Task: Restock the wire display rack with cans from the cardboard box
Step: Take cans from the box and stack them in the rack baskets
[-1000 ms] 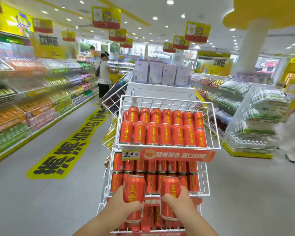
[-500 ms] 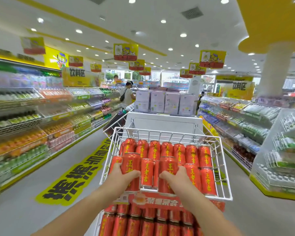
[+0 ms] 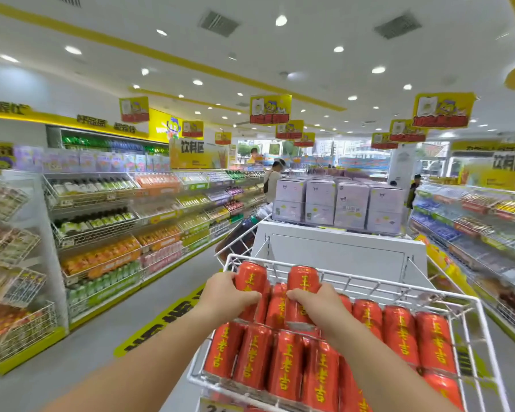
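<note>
Mainly, the picture shows the top basket of the white wire display rack (image 3: 378, 285), seen from above and close to the person. It holds many red cans with yellow characters. The front row of cans (image 3: 286, 364) stands tight together against the front wire, leaning a little toward the back. Behind it, on the right, there are more cans (image 3: 399, 331) side by side, reaching to the right wall of the basket.

Both arms reach into the rear left part of the basket. The left hand (image 3: 229, 295) grips a can (image 3: 252, 276) near the rear left corner. Its fingers (image 3: 231, 279) are curled round the left side of the can, and the thumb lies across the front. The right hand (image 3: 312, 304) grips a second can (image 3: 303, 278) in the same way, with the thumb on the left side and the fingers (image 3: 324, 291) wrapped round the right side. Both held cans are upright and stand higher than the cans around them, their tops level with the rear rim. One lower can shows between them. I cannot tell whether the held cans rest on something below.

Behind the rack stands a white stand (image 3: 339, 251) carrying lilac cartons (image 3: 339, 203) in two layers. On the left, long store shelves (image 3: 101, 233) hold bottled drinks in wire trays.
</note>
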The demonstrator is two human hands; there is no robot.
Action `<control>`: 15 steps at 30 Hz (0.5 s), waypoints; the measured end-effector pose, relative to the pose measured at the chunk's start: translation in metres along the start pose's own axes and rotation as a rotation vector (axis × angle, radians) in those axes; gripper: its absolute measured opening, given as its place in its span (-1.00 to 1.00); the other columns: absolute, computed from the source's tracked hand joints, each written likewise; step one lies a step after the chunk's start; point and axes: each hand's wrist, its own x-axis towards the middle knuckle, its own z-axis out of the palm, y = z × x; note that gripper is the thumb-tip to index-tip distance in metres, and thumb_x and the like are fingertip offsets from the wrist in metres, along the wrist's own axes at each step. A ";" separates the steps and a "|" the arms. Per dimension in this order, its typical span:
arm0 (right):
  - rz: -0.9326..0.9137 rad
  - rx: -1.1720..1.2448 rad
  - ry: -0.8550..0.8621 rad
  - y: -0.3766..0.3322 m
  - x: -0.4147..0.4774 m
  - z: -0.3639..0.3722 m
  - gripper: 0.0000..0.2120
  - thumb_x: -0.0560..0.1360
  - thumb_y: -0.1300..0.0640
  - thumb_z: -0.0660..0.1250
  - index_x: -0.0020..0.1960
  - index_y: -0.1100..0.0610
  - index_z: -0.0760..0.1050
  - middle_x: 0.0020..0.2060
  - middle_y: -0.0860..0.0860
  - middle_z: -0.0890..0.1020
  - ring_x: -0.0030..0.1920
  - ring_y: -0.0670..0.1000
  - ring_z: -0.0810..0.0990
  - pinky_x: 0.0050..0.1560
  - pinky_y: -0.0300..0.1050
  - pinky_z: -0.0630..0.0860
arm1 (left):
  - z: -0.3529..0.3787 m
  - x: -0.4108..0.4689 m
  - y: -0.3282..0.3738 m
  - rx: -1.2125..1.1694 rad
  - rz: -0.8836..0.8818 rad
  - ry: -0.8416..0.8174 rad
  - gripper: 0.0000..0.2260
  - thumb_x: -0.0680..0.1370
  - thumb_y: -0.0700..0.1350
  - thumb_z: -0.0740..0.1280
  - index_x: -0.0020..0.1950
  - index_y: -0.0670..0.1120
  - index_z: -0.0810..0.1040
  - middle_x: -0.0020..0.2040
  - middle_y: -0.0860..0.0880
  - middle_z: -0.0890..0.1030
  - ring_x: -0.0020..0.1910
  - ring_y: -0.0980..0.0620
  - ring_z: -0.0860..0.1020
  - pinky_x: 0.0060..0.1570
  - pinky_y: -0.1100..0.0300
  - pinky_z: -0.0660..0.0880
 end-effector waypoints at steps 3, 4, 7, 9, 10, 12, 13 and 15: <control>-0.016 -0.027 0.023 0.005 0.019 0.015 -0.34 0.01 -0.17 0.55 0.01 0.12 0.53 -0.18 0.07 0.72 -0.18 0.08 0.72 -0.04 0.11 0.67 | 0.011 0.017 -0.006 0.071 0.038 0.011 -0.76 0.32 0.05 0.53 -0.15 -0.05 0.62 -0.28 0.00 0.67 -0.27 0.08 0.63 -0.27 0.17 0.51; -0.014 -0.039 0.029 0.008 0.022 0.020 -0.37 0.03 -0.17 0.56 -0.01 0.12 0.56 -0.20 0.06 0.72 -0.21 0.06 0.72 -0.07 0.10 0.68 | 0.015 0.021 -0.008 0.093 0.050 0.019 -0.76 0.32 0.05 0.52 -0.15 -0.04 0.60 -0.27 0.02 0.66 -0.26 0.08 0.62 -0.26 0.15 0.51; 0.002 -0.066 0.030 0.016 0.035 0.034 -0.31 0.00 -0.23 0.56 0.01 0.10 0.57 -0.16 0.02 0.72 -0.19 0.04 0.71 -0.05 0.05 0.67 | 0.023 0.031 -0.013 0.135 0.075 0.040 -0.72 0.31 0.06 0.47 -0.10 -0.03 0.51 -0.23 0.02 0.62 -0.25 0.05 0.59 -0.28 0.10 0.50; -0.001 -0.090 0.035 0.018 0.041 0.040 -0.35 0.04 -0.23 0.56 0.01 0.09 0.54 -0.13 0.02 0.69 -0.15 0.04 0.69 -0.03 0.03 0.65 | 0.026 0.035 -0.015 0.173 0.086 0.032 -0.72 0.36 0.04 0.46 -0.08 -0.03 0.44 -0.21 0.00 0.58 -0.25 0.03 0.56 -0.34 0.12 0.42; -0.002 -0.108 0.043 0.016 0.041 0.041 -0.39 0.08 -0.23 0.56 -0.01 0.09 0.54 -0.12 0.02 0.68 -0.14 0.04 0.68 -0.02 0.02 0.65 | 0.028 0.036 -0.017 0.195 0.089 0.032 -0.72 0.39 0.03 0.46 -0.07 -0.03 0.42 -0.19 0.00 0.57 -0.22 0.01 0.56 -0.34 0.13 0.40; -0.009 -0.140 0.045 0.014 0.041 0.045 -0.48 0.17 -0.21 0.56 -0.06 0.09 0.54 -0.12 0.02 0.67 -0.12 0.04 0.67 0.01 0.02 0.63 | 0.033 0.039 -0.020 0.246 0.120 0.054 -0.72 0.44 0.06 0.45 -0.02 -0.03 0.45 -0.05 0.00 0.54 -0.08 -0.03 0.58 -0.21 0.12 0.46; -0.019 -0.154 0.038 0.014 0.043 0.047 -0.51 0.20 -0.21 0.56 -0.07 0.09 0.55 -0.13 0.01 0.68 -0.12 0.03 0.67 0.02 0.02 0.62 | 0.036 0.040 -0.022 0.278 0.146 0.070 -0.72 0.46 0.08 0.45 0.01 -0.03 0.47 0.03 0.00 0.48 0.00 -0.05 0.56 -0.13 0.13 0.48; -0.063 -0.199 0.031 0.015 0.046 0.052 -0.48 0.21 -0.25 0.53 -0.01 0.08 0.55 -0.10 -0.01 0.67 -0.09 0.02 0.66 0.02 -0.01 0.61 | 0.040 0.039 -0.025 0.339 0.195 0.087 -0.71 0.50 0.09 0.43 0.06 -0.05 0.47 0.11 -0.01 0.38 0.09 -0.06 0.53 -0.04 0.16 0.46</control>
